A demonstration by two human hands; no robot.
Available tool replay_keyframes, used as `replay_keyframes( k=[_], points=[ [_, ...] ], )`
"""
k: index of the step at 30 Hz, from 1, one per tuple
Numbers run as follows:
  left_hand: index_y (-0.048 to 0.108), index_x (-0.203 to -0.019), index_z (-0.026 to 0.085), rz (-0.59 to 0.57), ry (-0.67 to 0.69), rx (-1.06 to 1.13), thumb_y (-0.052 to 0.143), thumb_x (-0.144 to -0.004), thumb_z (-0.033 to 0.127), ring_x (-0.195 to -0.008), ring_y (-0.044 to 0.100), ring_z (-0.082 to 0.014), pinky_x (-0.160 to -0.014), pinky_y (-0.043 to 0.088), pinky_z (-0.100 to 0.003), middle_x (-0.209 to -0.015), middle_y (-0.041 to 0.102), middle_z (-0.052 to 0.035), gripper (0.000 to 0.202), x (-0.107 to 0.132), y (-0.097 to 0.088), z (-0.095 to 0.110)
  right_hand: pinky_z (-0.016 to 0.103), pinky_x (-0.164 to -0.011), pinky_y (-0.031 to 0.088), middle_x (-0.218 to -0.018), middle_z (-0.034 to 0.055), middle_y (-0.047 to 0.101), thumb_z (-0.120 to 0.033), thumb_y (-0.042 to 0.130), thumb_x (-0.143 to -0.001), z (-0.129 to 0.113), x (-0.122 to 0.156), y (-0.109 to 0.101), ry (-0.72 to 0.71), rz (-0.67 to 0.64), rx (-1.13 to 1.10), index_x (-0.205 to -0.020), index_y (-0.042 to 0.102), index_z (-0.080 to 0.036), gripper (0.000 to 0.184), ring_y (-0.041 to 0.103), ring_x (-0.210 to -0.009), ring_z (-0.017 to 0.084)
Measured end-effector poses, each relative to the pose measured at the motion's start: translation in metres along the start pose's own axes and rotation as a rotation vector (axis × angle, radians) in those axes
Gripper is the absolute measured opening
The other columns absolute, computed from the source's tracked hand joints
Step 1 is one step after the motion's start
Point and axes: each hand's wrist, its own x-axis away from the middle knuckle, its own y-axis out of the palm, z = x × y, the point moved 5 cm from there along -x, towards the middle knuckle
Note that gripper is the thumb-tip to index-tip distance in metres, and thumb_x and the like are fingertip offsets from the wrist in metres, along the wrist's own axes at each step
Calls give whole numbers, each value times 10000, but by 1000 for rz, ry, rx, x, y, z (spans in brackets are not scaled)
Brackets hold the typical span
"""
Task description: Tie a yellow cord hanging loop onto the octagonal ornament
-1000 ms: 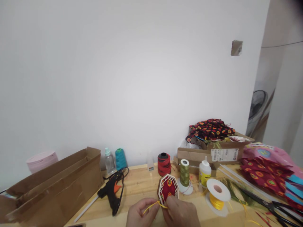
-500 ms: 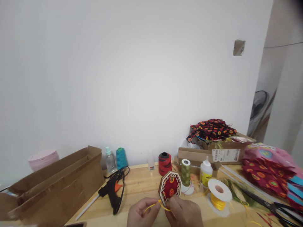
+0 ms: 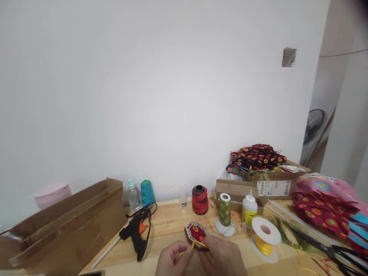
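Observation:
Between my hands, low in the head view, is an octagonal wooden lattice ornament (image 3: 196, 232) with dark red patterned fabric inside. It is tilted back, its face turned upward. A yellow cord (image 3: 193, 243) is looped at its near edge. My left hand (image 3: 173, 258) pinches the cord between thumb and fingers just left of the ornament. My right hand (image 3: 222, 255) is closed at the ornament's right edge, with yellow cord running into its fingers; the fingertips are partly hidden.
A black glue gun (image 3: 135, 234) and a long cardboard box (image 3: 71, 226) lie left. Behind stand red thread (image 3: 200, 200), green thread (image 3: 225, 211) and a glue bottle (image 3: 249, 210). At right are a yellow cord spool (image 3: 266, 239), black scissors (image 3: 327, 247) and red fabric (image 3: 324, 211).
The ornament has tipped from nearly upright to a flatter, lower position and shifted slightly left. Both hands stay close together at the cord.

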Motion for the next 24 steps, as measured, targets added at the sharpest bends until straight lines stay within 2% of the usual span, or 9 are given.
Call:
replay_keyframes(
  k=[3, 6, 9, 12, 14, 16, 19, 21, 24],
  points=[
    [588, -601, 109, -58, -22, 6, 607, -560, 386, -549, 488, -108, -557, 367, -210, -531, 584, 0, 281, -2, 1, -5, 213, -411, 277, -613, -44, 659, -156, 469, -597, 6, 1, 9, 104, -213, -68, -636, 543, -237, 117, 612, -550, 155],
    [584, -590, 94, -71, -35, -6, 618, -528, 413, -526, 465, -100, -520, 334, -204, -532, 578, -9, 327, -5, 1, -11, 216, -464, 320, -663, -21, 663, -171, 462, -575, 12, 2, 13, 229, -359, -167, -669, 547, -245, 147, 604, -626, 187],
    [573, -580, 98, -67, -67, 27, 623, -512, 424, -489, 435, -89, -484, 305, -198, -504, 549, 9, 336, -8, -1, -18, 218, -504, 340, -643, -18, 644, -179, 475, -534, 14, 2, 12, 322, -384, -312, -670, 545, -240, 164, 569, -616, 170],
    [569, -585, 100, -52, -81, 50, 620, -521, 411, -483, 416, -85, -481, 292, -198, -495, 530, 20, 321, -7, -3, -18, 195, -477, 316, -564, -19, 580, -213, 475, -554, 16, 0, 10, 415, -357, -503, -587, 526, -206, 61, 497, -535, 121],
    [570, -580, 99, -42, -80, 46, 620, -516, 413, -481, 406, -84, -484, 284, -199, -486, 514, 27, 324, -6, -3, -16, 182, -432, 272, -490, -24, 493, -290, 484, -577, 17, -1, 11, 514, -369, -728, -511, 492, -177, 131, 418, -476, 92],
    [565, -556, 100, -52, -71, 23, 621, -503, 424, -476, 389, -82, -479, 268, -197, -470, 487, 37, 334, -6, -2, -13, 174, -374, 198, -418, -52, 383, -372, 446, -606, 16, 2, 15, 676, -445, -1031, -495, 490, -163, 240, 307, -390, 58],
    [569, -550, 95, -75, -64, -20, 614, -497, 442, -466, 360, -76, -461, 233, -196, -463, 464, 41, 354, -5, 2, -10, 181, -333, 75, -360, -90, 294, -307, 393, -593, 7, 8, 23, 877, -624, -1405, -570, 544, -144, 223, 149, -302, 28],
    [576, -561, 97, -82, -75, -20, 603, -516, 429, -455, 350, -71, -450, 220, -197, -458, 463, 42, 336, -4, 4, -10, 175, -332, 78, -343, -88, 331, -215, 391, -528, 1, 9, 27, 866, -656, -1515, -614, 571, -129, 217, 170, -289, 20],
    [576, -559, 111, -76, -153, 8, 571, -549, 397, -377, 279, -51, -403, 163, -199, -373, 378, 78, 285, -1, 3, -13, 157, -346, 157, -374, -68, 402, -206, 414, -537, -7, 10, 36, 685, -649, -1462, -694, 594, -122, 253, 281, -324, 28]
  ],
)
